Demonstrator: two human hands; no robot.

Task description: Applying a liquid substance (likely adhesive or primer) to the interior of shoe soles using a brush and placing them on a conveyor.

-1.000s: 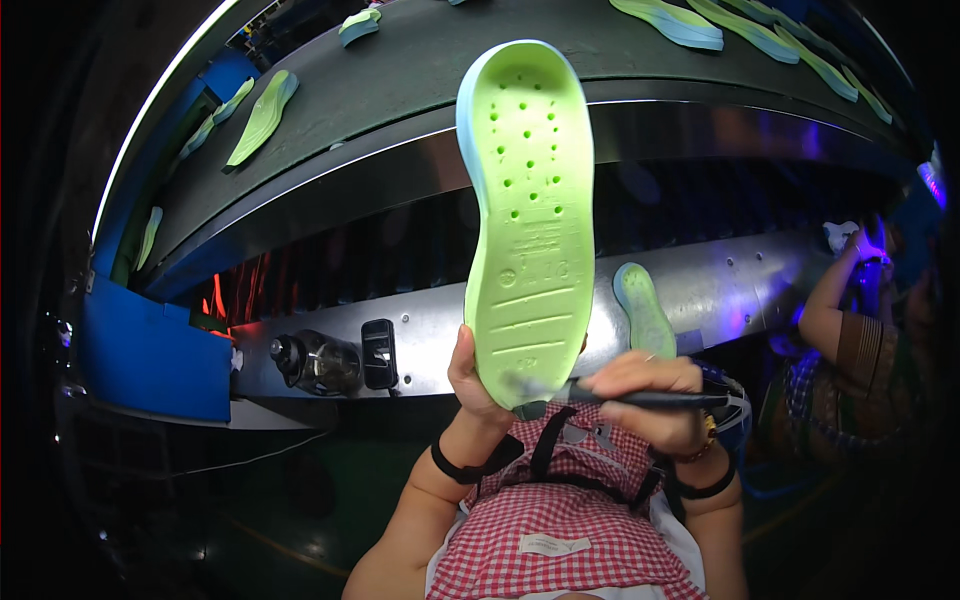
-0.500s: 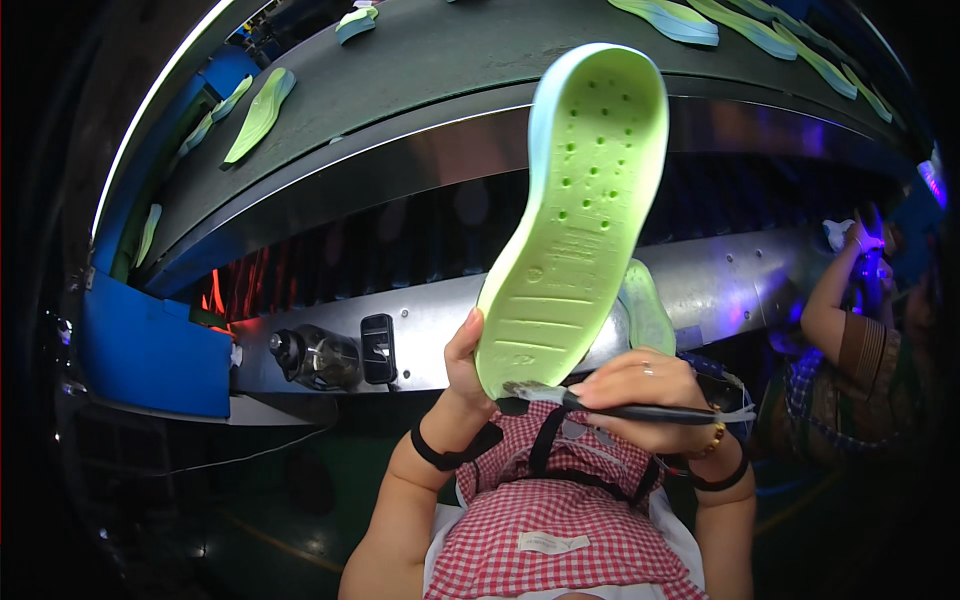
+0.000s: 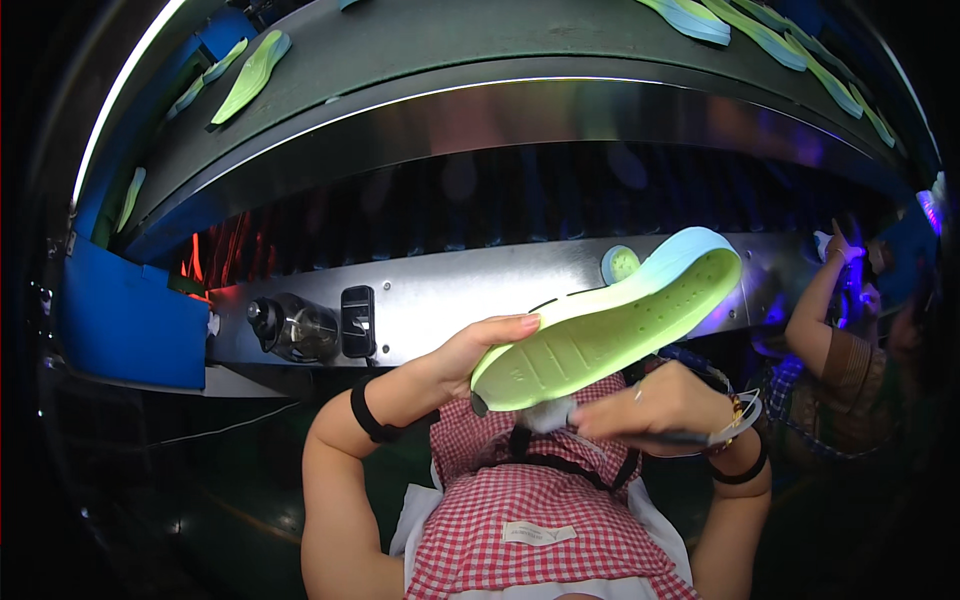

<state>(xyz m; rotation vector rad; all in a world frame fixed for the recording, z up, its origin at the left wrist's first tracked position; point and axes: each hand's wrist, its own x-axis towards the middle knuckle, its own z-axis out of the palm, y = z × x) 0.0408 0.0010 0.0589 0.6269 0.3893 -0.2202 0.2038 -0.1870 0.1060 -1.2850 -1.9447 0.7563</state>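
**Green-blue sole (image 3: 612,340) tilting in L hand (image 3: 482,352), R hand (image 3: 660,405) working brush (image 3: 548,415) at its lower edge**

Step in hand is prob. brushing the sole's rim/sidewall. L hand is gripping the ridged end, thumb on the upper edge; R hand is clasping the brush handle. Bristles are blurring just under the lower edge, so can't tell if they're touching. Sole is hanging above the checked garment (image 3: 560,555), far end reaching over the counter (image 3: 430,300). Next move is prob. calling for a firm L grip + bristles following the edge evenly.

Vs. 0.5 s ago: sole is now leaning much further R, no longer near-upright; brush is sitting below the edge, not on the inner face; 2nd sole (image 3: 622,264) is showing only its rounded end.
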